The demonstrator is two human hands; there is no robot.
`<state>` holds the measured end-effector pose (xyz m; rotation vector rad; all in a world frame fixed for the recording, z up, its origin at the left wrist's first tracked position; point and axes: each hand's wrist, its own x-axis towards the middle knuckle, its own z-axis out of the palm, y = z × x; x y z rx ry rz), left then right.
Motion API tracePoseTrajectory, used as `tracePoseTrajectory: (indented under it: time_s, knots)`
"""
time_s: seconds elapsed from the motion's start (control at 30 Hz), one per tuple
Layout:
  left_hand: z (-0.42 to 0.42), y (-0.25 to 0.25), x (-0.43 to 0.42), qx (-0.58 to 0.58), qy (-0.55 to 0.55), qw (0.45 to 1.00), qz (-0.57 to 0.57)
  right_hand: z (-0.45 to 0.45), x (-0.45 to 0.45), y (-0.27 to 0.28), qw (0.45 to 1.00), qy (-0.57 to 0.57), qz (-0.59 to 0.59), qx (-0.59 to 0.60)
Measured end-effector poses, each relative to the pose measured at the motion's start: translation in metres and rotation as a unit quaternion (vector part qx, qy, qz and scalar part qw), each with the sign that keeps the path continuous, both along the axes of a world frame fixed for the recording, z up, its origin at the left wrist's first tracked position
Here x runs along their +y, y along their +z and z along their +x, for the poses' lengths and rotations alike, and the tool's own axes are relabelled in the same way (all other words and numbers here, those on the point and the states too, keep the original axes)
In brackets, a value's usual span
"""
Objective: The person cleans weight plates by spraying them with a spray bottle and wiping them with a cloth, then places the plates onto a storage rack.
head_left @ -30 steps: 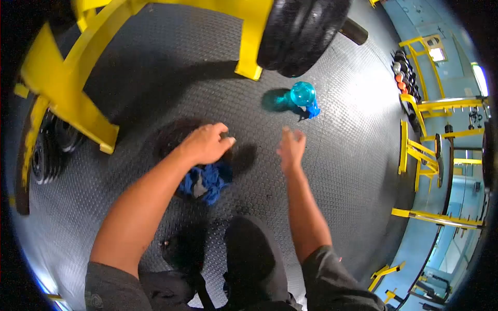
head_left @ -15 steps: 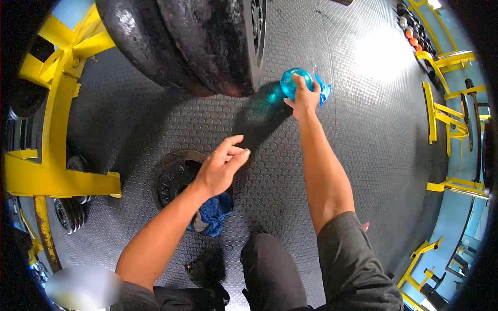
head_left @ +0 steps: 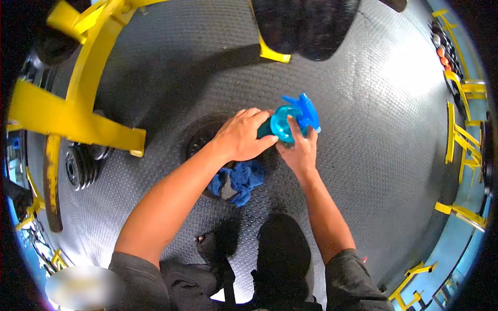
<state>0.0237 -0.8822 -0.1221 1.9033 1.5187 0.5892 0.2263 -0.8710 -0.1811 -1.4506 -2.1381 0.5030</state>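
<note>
A translucent teal spray bottle [head_left: 284, 122] with a blue trigger head [head_left: 307, 110] is held tilted above the floor, in front of my legs. My right hand [head_left: 300, 153] grips it near the top, fingers lying over the body beside the trigger head. From the other side my left hand [head_left: 243, 136] curves its thumb and fingers around the bottle's lower end. Partly covered by my left forearm, a dark weight plate [head_left: 196, 139] lies flat on the floor below. A crumpled blue cloth [head_left: 246, 179] with a greyish patch rests at the plate's near edge.
Yellow rack frames [head_left: 98, 124] stand at the left, with small plates [head_left: 78, 168] stacked by them. Large black plates [head_left: 308, 26] hang over the far floor. More yellow equipment [head_left: 456, 137] lines the right wall. The floor is textured black rubber [head_left: 363, 171].
My right hand has brought the spray bottle nearer, and its trigger head now points up and right. My left hand has moved right, from apart to around the bottle. The view has shifted.
</note>
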Motion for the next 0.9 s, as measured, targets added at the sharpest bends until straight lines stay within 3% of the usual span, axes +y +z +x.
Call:
tracePoseTrajectory:
  time_s: [0.07, 0.17, 0.37, 0.43, 0.5, 0.57, 0.63, 0.7, 0.77, 0.8, 0.83, 0.9]
  knots:
    - [-0.010, 0.001, -0.007, 0.012, 0.009, 1.000, -0.007, 0.004, -0.004, -0.018, 0.997, 0.034, 0.063, -0.029]
    - [-0.033, 0.010, -0.022, 0.031, 0.022, 0.999, -0.021, -0.002, -0.010, -0.007, 0.998, 0.029, 0.028, -0.044]
    - [-0.086, -0.003, -0.070, 0.094, 0.096, 0.974, -0.180, -0.020, -0.100, 0.018, 0.998, -0.032, 0.061, 0.001]
    - [-0.092, 0.005, -0.078, 0.082, 0.121, 0.968, -0.204, -0.039, -0.116, 0.031, 0.998, -0.004, 0.064, 0.021]
    - [-0.101, 0.009, -0.080, 0.161, 0.072, 0.960, -0.217, -0.058, -0.129, 0.041, 0.978, 0.191, -0.079, -0.017]
    - [-0.107, -0.001, -0.083, 0.174, 0.075, 0.962, -0.196, -0.071, -0.148, 0.048, 0.950, 0.248, -0.069, -0.177]
    - [-0.102, 0.014, -0.086, 0.174, 0.084, 0.959, -0.208, -0.057, -0.151, 0.032, 0.948, 0.246, -0.050, -0.196]
    - [-0.091, 0.025, -0.101, 0.206, 0.001, 0.955, -0.214, -0.036, -0.145, 0.028, 0.940, 0.288, -0.071, -0.169]
    - [-0.070, 0.037, -0.128, 0.306, -0.131, 0.910, -0.246, -0.001, -0.134, 0.023, 0.963, 0.239, -0.060, -0.106]
    - [-0.063, 0.022, -0.151, 0.333, -0.192, 0.898, -0.214, 0.017, -0.129, 0.018, 0.978, 0.142, -0.111, -0.105]
    - [-0.058, 0.016, -0.171, 0.336, -0.204, 0.900, -0.189, 0.028, -0.120, 0.040, 0.956, 0.019, -0.276, -0.102]
    - [-0.060, -0.018, -0.202, 0.375, -0.188, 0.907, -0.040, 0.061, -0.123, 0.056, 0.968, -0.120, -0.220, -0.007]
